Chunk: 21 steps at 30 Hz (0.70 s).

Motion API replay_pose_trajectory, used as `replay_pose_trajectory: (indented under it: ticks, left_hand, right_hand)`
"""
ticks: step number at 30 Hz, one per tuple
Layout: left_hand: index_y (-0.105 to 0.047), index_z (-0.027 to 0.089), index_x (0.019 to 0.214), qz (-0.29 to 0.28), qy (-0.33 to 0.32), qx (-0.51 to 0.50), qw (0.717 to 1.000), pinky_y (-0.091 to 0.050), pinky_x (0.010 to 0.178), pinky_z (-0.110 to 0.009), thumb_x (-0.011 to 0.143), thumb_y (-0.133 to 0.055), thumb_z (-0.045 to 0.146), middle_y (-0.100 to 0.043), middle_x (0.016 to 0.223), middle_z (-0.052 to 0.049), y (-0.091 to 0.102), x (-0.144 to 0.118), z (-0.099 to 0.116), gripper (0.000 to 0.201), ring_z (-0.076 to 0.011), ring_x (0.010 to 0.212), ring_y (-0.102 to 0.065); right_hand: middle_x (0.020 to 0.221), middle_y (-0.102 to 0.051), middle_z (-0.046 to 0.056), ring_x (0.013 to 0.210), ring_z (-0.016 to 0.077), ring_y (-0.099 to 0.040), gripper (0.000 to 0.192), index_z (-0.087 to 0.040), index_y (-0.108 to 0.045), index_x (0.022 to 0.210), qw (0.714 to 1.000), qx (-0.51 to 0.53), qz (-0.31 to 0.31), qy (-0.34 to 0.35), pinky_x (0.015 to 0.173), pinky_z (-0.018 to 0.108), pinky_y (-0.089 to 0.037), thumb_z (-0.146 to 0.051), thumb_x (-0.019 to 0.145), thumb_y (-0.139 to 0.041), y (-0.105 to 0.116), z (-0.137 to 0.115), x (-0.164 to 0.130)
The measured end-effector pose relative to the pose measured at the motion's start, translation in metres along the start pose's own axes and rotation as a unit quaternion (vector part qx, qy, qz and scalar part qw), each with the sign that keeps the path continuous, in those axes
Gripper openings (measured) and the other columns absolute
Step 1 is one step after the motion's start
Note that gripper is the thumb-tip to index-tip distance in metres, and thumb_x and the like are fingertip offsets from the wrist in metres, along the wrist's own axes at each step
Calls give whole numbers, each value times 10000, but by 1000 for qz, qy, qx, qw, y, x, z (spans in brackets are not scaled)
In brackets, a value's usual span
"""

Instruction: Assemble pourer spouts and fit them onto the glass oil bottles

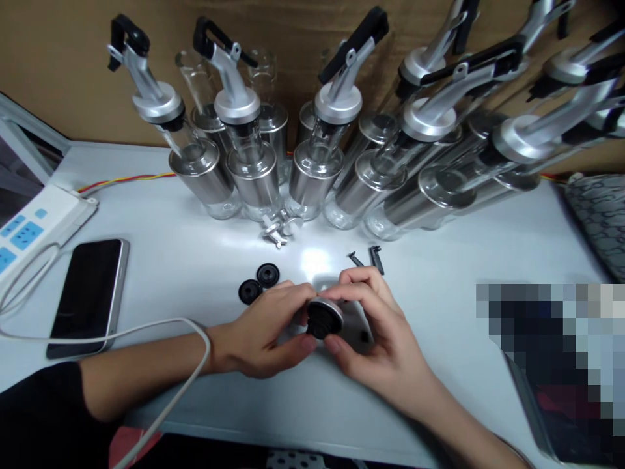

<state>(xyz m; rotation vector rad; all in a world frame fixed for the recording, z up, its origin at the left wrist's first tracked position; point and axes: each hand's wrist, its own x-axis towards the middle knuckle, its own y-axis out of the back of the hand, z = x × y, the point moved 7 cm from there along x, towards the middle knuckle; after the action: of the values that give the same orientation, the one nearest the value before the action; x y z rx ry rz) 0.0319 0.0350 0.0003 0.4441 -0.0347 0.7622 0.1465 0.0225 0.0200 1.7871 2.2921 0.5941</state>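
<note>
Between both hands is a bottle pourer top [325,319], its silver rim up and its black ribbed stopper facing me. My left hand [273,329] pinches it from the left, with thumb and fingers at its edge. From the right, the fingertips and thumb of my right hand [383,332] also close on it. Two round black caps [268,275] lie just beyond my left hand. Past my right hand's fingers are two small black levers [375,259]. Silver spout pieces [280,227] lie in front of the bottles. A small black bit [364,336] shows beneath my right hand.
Several glass bottles with steel sleeves [258,185] and pourer tops line the back of the table [170,273]. At left are a phone [88,293], a power strip [46,221] and a white cable [166,320] crossing my left forearm. A dark, partly pixelated device [532,404] lies right.
</note>
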Motion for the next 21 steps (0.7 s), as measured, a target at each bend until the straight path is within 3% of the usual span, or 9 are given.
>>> replay_pose_trajectory:
  ticks: [6, 12, 21]
  left_hand:
    - [-446, 170, 816, 19, 39, -17, 999, -373, 601, -252, 871, -455, 380, -502, 716, -3, 3, -1, -3, 217, -118, 631, -450]
    - [-430, 176, 772, 33, 55, -30, 997, -360, 560, -233, 842, -511, 407, -512, 679, 5, 3, -4, -8, 255, -106, 598, -449]
    - [-415, 183, 789, 36, 25, -56, 997, -363, 561, -242, 815, -506, 379, -512, 695, -9, 2, -4, -6, 218, -111, 600, -431]
  right_hand:
    - [941, -501, 41, 885, 188, -537, 269, -241, -580, 987, 1000, -17, 13, 4, 759, 323, -468, -181, 726, -605, 3, 0, 2]
    - [801, -599, 17, 729, 159, -575, 227, -215, -558, 948, 999, 39, -25, -16, 656, 287, -468, -167, 726, -560, -2, 1, 2]
    - [759, -639, 3, 671, 145, -607, 212, -213, -549, 884, 997, 56, -27, -55, 607, 253, -481, -158, 680, -564, -3, 2, 1]
